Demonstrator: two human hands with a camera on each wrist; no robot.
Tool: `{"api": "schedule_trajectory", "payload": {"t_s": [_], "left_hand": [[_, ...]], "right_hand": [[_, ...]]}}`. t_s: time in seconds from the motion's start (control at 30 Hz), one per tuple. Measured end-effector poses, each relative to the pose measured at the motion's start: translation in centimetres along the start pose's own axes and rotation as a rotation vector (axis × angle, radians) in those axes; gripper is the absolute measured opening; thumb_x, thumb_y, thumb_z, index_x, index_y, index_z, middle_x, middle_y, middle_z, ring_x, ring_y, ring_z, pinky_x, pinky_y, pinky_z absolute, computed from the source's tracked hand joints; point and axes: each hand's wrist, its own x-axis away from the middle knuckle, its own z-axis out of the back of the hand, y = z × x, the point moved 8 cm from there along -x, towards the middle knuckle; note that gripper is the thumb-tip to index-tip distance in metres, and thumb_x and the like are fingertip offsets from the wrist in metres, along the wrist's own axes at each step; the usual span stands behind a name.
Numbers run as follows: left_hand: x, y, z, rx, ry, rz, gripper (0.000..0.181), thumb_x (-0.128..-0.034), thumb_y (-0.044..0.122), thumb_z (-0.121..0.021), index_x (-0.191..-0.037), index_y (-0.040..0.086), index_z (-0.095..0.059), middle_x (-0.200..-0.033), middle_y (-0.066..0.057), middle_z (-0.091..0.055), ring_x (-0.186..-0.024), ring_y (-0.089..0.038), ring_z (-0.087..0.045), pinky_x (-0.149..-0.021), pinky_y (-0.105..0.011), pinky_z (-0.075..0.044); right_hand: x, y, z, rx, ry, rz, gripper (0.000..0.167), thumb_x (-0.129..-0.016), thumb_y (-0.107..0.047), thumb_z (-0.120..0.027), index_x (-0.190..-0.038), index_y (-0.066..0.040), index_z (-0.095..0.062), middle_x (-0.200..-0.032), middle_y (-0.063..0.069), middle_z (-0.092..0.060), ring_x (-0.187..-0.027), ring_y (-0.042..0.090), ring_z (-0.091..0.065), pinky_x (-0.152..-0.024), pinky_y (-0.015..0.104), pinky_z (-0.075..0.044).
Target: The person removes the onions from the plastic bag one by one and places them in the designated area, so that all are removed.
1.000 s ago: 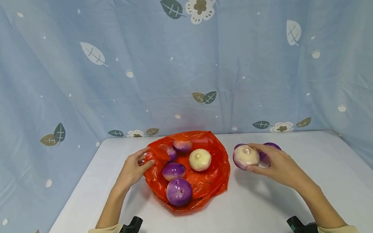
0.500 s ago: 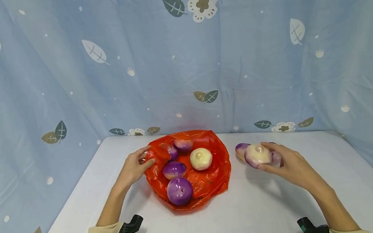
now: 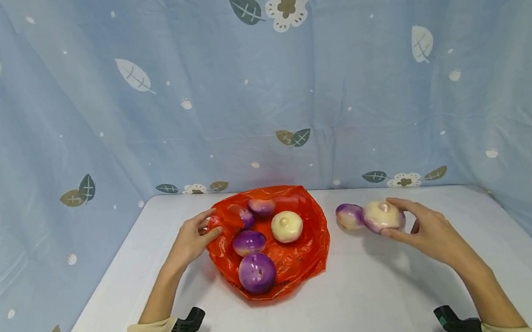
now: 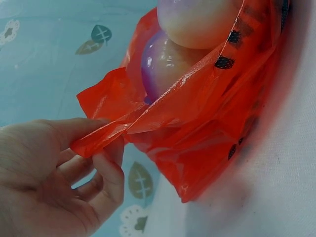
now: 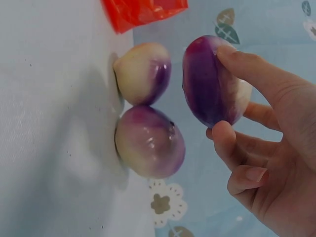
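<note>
My right hand (image 3: 431,233) pinches a glossy purple-and-white turnip (image 3: 381,216) between thumb and fingers. The right wrist view shows this turnip (image 5: 205,81) raised off the table. Two similar turnips sit on the table beside it; one turnip (image 3: 350,216) is plain in the head view, while the other turnip (image 5: 150,140) is mostly hidden there behind the held one. My left hand (image 3: 190,243) pinches the left rim of a red plastic bag (image 3: 305,262). Inside the wide-mouthed bag lie several turnips, including a pale one (image 3: 287,226) and a purple one (image 3: 257,272).
The white table (image 3: 319,323) has a blue curtain (image 3: 213,82) with leaf and flower prints behind it and at both sides. A black wrist camera (image 3: 188,321) sits on the left forearm, and another black camera (image 3: 458,323) on the right one.
My right hand has moved to the right, away from the bag, with the turnip in its grip. One turnip on the table is now less covered. The left hand holds its place.
</note>
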Motion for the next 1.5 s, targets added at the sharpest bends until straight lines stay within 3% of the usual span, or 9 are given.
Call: {"api": "schedule_trajectory", "payload": {"t_s": [0.2, 0.73, 1.13, 1.5], "left_hand": [[0.0, -0.2, 0.1, -0.003, -0.001, 0.005, 0.056, -0.0955, 0.019, -0.063, -0.146, 0.004, -0.044, -0.129, -0.028, -0.062, -0.120, -0.046, -0.059, -0.093, -0.047, -0.055], [0.0, -0.1, -0.1, 0.006, -0.004, 0.003, 0.056, -0.0954, 0.019, -0.063, -0.146, 0.004, -0.044, -0.130, -0.028, -0.061, -0.120, -0.044, -0.060, -0.092, -0.047, -0.056], [-0.1, -0.2, -0.2, 0.017, -0.011, 0.028, 0.057, -0.0950, 0.020, -0.064, -0.147, 0.006, -0.044, -0.130, -0.027, -0.061, -0.120, -0.043, -0.060, -0.093, -0.047, -0.056], [-0.2, 0.0, -0.2, -0.023, 0.007, -0.004, 0.056, -0.0947, 0.020, -0.064, -0.145, 0.003, -0.046, -0.131, -0.030, -0.059, -0.122, -0.048, -0.056, -0.098, -0.052, -0.051]], "right_hand": [[0.0, 0.6, 0.4, -0.011, -0.018, -0.040, 0.073, -0.082, -0.044, -0.076, -0.142, -0.013, -0.049, -0.129, 0.018, -0.062, -0.053, 0.005, -0.048, -0.047, 0.023, -0.042], [0.6, 3.1, 3.1, 0.030, 0.040, -0.108, 0.075, -0.085, -0.043, -0.074, -0.144, -0.007, -0.045, -0.130, 0.026, -0.058, -0.058, 0.007, -0.051, -0.049, 0.023, -0.043], [1.3, 6.2, 3.7, 0.057, 0.073, -0.205, 0.078, -0.087, -0.044, -0.072, -0.145, -0.002, -0.042, -0.131, 0.034, -0.054, -0.066, 0.020, -0.058, -0.052, 0.028, -0.043], [1.8, 8.9, 3.0, 0.080, 0.052, -0.253, 0.079, -0.087, -0.047, -0.071, -0.143, 0.000, -0.042, -0.129, 0.037, -0.054, -0.073, 0.030, -0.063, -0.054, 0.031, -0.043]]}}
